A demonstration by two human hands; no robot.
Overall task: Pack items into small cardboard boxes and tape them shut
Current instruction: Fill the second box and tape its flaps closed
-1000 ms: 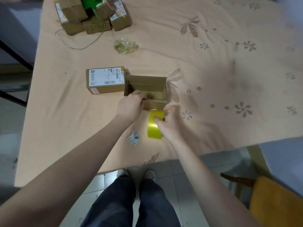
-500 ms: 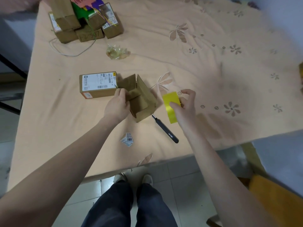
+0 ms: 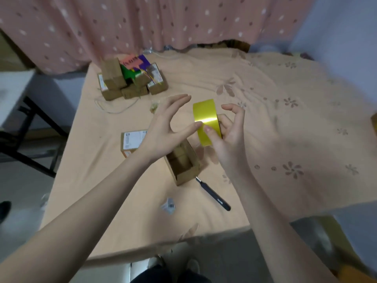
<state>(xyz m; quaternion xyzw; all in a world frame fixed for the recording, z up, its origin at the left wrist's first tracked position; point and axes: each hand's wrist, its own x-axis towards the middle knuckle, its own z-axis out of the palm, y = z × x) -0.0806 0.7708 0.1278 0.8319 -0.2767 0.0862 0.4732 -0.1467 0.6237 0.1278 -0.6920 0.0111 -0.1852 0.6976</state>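
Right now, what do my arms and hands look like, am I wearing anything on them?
Both arms are bare up to the frame's edge: no sleeves show. The left hand and right hand have no gloves, and no rings, watch or bands are visible. Nails look short and unpainted. Dark trousers show below the table edge.

Looks like someone's home, a spare room probably: pink spotted fabric curtain point(image 3: 126, 27) across the back, peach flower-print cloth point(image 3: 275, 119) thrown over the worktop, grey tiled floor point(image 3: 224, 258) underneath, and a pile of small brown cardboard boxes point(image 3: 130, 82) stacked on top.
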